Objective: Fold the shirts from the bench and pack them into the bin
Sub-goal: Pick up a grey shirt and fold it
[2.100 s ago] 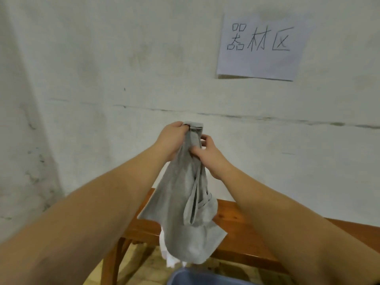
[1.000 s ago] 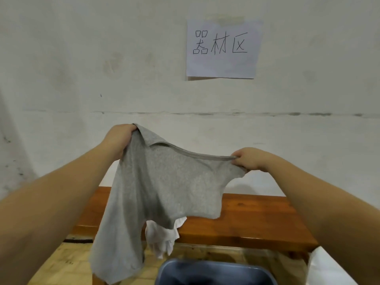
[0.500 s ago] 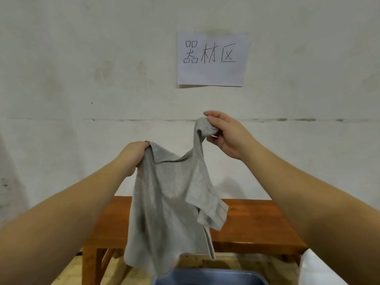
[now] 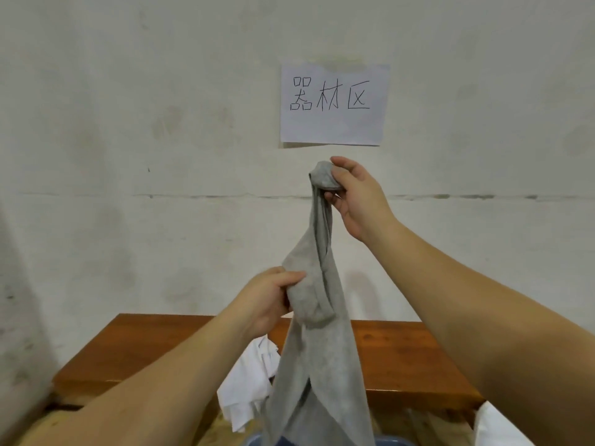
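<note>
A grey shirt [image 4: 318,365] hangs in the air in front of me, gathered into a long narrow drape. My right hand [image 4: 354,194] pinches its top end high up, just below the paper sign. Lower and to the left, my left hand [image 4: 267,300] grips a bunched part of the same shirt. The shirt's bottom hangs down over the blue bin [image 4: 254,441], of which only the rim shows at the bottom edge. A white shirt [image 4: 248,378] lies crumpled on the front edge of the wooden bench [image 4: 412,358] and droops over it.
A pale wall stands close behind the bench, with a paper sign [image 4: 333,104] taped to it. Something white [image 4: 495,428] shows at the bottom right corner. Tiled floor is visible under the bench.
My right hand has lifted its end of the grey shirt higher. My left hand has dropped lower and moved right, so the shirt now hangs as a narrow vertical drape.
</note>
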Tool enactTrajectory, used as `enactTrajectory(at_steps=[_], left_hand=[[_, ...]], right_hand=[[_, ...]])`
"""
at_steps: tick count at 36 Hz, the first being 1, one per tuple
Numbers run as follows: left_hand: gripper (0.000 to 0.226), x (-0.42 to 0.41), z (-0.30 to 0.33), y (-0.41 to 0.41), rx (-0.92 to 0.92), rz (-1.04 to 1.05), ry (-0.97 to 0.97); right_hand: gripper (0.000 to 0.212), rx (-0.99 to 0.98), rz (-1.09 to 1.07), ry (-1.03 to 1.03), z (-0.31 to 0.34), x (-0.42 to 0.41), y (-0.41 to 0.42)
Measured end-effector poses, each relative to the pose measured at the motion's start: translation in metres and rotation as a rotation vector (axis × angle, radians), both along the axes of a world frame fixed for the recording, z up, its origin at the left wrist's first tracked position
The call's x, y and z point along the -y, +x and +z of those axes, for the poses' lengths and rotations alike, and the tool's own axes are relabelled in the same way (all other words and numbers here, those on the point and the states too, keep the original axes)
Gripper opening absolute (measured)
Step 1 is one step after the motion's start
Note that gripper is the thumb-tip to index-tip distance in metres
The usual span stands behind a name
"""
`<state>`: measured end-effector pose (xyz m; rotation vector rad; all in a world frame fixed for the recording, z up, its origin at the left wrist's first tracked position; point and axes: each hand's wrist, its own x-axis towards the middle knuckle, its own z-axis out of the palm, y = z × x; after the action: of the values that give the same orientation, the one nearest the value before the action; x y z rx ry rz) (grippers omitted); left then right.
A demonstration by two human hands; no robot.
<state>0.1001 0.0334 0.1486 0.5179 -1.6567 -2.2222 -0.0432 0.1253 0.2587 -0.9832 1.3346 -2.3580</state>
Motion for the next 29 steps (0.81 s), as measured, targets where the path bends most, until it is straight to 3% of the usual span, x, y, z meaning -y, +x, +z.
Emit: enactTrajectory(at_steps=[4, 9, 13, 15, 19, 24, 29], left_hand=[[0.034, 0.014, 0.015, 0.005, -0.077, 0.019, 0.060], [0.009, 0.035, 0.060, 0.014, -0.137, 0.103, 0.058], [0.029, 0.040, 0.091, 0.018, -0.351, 0.063, 0.142], [0.034, 0.037, 0.099, 0.016, -0.411, 0.050, 0.073], [0.037, 0.028, 0.108, 0.007, -0.365, 0.079, -0.250], [0.024, 0.028, 0.121, -0.004, -0.311, 0.179, -0.401], [0.014, 0.037, 0.129, -0.009, -0.243, 0.236, -0.450]], right_hand=[[0.018, -0.010, -0.095, 0.033, -0.001, -0.015, -0.015], [0.014, 0.066, -0.241, 0.045, -0.002, -0.043, -0.042], [0.011, 0.146, -0.247, 0.051, -0.005, -0.058, -0.055], [0.010, 0.185, -0.231, 0.017, -0.005, -0.064, -0.057], [0.012, 0.181, -0.114, -0.026, -0.001, -0.073, -0.058], [0.040, -0.037, 0.024, 0.111, 0.000, -0.082, -0.059], [0.013, -0.151, -0.141, 0.259, 0.000, -0.092, -0.054]])
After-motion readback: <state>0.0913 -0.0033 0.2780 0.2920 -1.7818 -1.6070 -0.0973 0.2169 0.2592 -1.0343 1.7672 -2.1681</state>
